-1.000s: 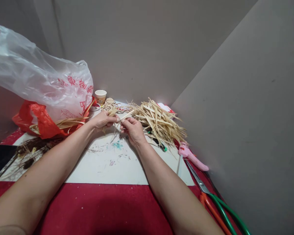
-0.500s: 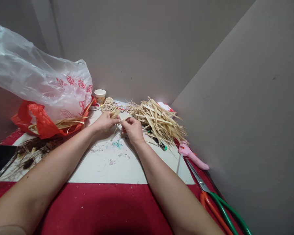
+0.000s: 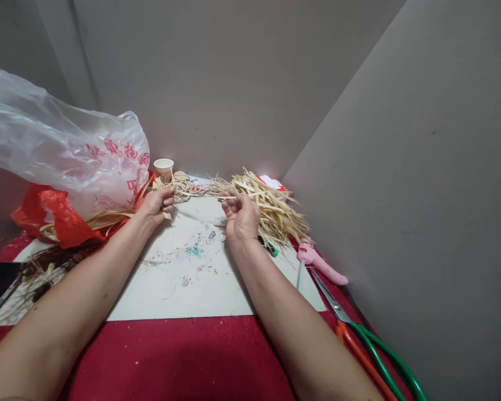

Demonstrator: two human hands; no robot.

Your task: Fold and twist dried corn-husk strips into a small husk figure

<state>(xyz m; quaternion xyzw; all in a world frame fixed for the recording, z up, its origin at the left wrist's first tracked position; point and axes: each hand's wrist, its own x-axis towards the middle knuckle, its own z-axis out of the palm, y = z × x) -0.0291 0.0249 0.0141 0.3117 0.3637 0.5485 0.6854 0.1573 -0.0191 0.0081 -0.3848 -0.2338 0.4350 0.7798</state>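
Note:
My left hand (image 3: 158,203) is closed on a pale, dried straw strip (image 3: 167,215), whose ends poke out above and below the fingers. It hovers over the white board, in front of the paper cup. Farther right, my right hand (image 3: 242,216) pinches a thin straw strand (image 3: 217,196) that sticks out to either side of the fingertips. Just behind that hand lies a heap of dried straw strips (image 3: 275,214). The two hands are well apart, and whether a strand runs between them is too fine to tell.
Left stands a clear plastic bag (image 3: 108,161) over a red bag (image 3: 62,217) with straw. A paper cup (image 3: 163,170) and coiled cord (image 3: 181,186) are behind. Right lie a pink glue gun (image 3: 321,263) and large scissors (image 3: 346,317). A white board (image 3: 183,301) covers the red cloth.
My hands, close together before, have moved apart: the left toward the cup and bag, the right toward the straw heap. The view has shifted slightly.

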